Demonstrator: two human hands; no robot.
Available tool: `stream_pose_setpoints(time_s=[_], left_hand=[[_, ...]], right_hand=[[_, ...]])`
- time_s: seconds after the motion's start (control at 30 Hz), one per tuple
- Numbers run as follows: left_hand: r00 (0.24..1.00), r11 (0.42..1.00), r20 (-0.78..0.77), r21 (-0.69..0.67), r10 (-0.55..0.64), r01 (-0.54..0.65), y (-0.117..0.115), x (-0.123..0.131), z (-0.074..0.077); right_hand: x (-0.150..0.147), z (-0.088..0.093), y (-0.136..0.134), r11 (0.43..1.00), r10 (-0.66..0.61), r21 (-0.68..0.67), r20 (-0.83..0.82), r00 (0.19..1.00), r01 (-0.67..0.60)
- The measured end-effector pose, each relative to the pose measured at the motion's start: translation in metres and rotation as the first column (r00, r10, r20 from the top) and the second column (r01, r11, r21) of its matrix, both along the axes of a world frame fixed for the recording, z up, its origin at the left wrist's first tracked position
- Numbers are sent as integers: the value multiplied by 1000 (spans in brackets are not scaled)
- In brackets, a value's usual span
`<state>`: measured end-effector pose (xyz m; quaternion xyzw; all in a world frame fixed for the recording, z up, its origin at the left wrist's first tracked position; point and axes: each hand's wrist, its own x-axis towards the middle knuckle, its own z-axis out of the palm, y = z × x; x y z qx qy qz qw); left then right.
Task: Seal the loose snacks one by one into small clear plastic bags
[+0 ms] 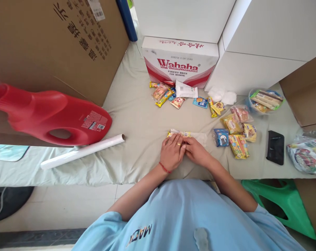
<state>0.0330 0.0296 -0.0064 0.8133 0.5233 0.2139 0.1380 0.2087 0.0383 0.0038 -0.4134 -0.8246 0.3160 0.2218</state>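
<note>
A yellow printed snack packet (186,134) lies on the cloth in a clear plastic bag (201,138), whose loose part stretches right. My left hand (171,150), with a ring and a red string bracelet, rests across the packet, fingers stretched out and lying flat. Close beside its thumb is my right hand (197,150), fingers bent and pressed together at the bag's near edge. Both hands partly cover the packet and the bag. A blue snack packet (221,137) and a yellow-orange packet (238,146) lie to the right.
Several small snacks lie before a Wahaba-style white-and-red carton (180,62). A clear tub (264,101) of snacks, a black phone-like slab (275,147) and a stuffed plastic bag (306,155) are at right. Left stand a red jug (61,118), a white roll (82,152) and a cardboard box (55,62).
</note>
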Motion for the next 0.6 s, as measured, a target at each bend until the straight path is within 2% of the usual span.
stream_pose_setpoints(time_s=[0.03, 0.1, 0.17, 0.23, 0.3, 0.37, 0.43, 0.53, 0.6], left_hand=[[999, 1000, -41, 8, -21, 21, -2, 0, -3], [994, 999, -97, 18, -45, 47, -6, 0, -9], [989, 998, -136, 25, -52, 56, -9, 0, -13], [985, 998, -164, 29, -53, 58, -10, 0, -16], [982, 998, -182, 28, -49, 55, -11, 0, -19], [982, 998, -183, 24, -51, 56, -10, 0, -20], [984, 998, -172, 20, -55, 59, -10, 0, -20], [985, 998, -164, 18, -61, 65, -10, -1, -20], [985, 998, -163, 17, -57, 60, -11, -1, -20]], right_hand=[[6, 2, -2, 999, -33, -26, -52, 998, 32], [19, 5, -4, 974, -224, -42, -80, 971, 221], [28, 6, -3, 876, -481, 39, -6, 877, 481], [33, 4, -1, 770, -636, 168, 117, 763, 616], [35, -1, 2, 755, -656, 233, 234, 718, 613], [37, -5, 2, 786, -618, 226, 279, 735, 575], [40, -3, 2, 811, -585, 188, 243, 774, 555], [44, 12, 6, 825, -560, 45, 196, 805, 563], [40, 28, 15, 829, -537, -41, 223, 814, 558]])
